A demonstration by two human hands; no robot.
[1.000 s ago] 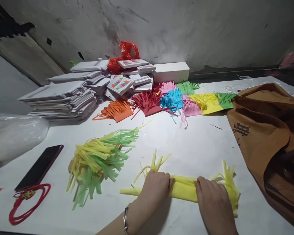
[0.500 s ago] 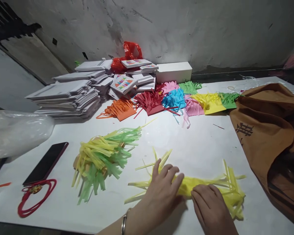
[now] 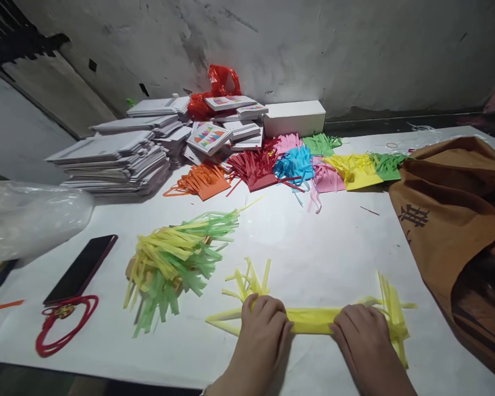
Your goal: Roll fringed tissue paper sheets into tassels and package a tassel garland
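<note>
A yellow tissue paper piece point(image 3: 312, 320) lies across the front of the white table, its middle a flat folded band and both ends cut into loose strips. Curled over the band's left part is my left hand point(image 3: 266, 324), fingers together. My right hand point(image 3: 363, 333) grips the band's right part the same way, thumb near the lower edge. The middle of the band shows between both hands. Left of them sits a yellow and green fringed bundle point(image 3: 175, 258), touched by neither hand.
Behind stand stacked white packets point(image 3: 111, 162), a white box point(image 3: 295, 118) and a row of coloured fringed bundles, one orange point(image 3: 208, 181). A phone point(image 3: 82, 268) with a red cord point(image 3: 43, 341) lies left, near clear plastic point(image 3: 37, 217). Brown cloth point(image 3: 445, 203) covers the right side.
My left hand has gone from spread fingers to closed ones on the paper, slightly lower and left. The band between the hands looks longer and flatter. The view has shifted slightly.
</note>
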